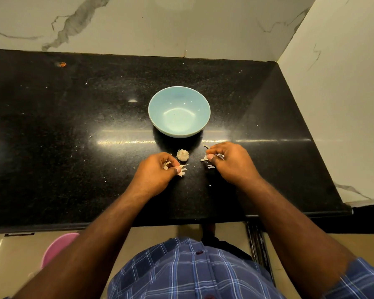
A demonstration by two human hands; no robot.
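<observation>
An empty light blue bowl (179,112) stands on the black stone counter (73,126). Just in front of it lies a small pale garlic bulb (183,154). My left hand (158,171) is to the left of the bulb, and its curled fingers pinch a garlic piece with papery skin (181,170). To the right, my right hand (229,161) pinches a scrap of garlic skin (204,159) between thumb and fingers. A few skin flakes (210,166) lie on the counter under that hand.
White marble walls (181,24) close the counter at the back and on the right. The counter's front edge (117,223) runs just before my body. A pink object (56,247) stands on the floor at lower left. An orange speck (62,64) lies far left.
</observation>
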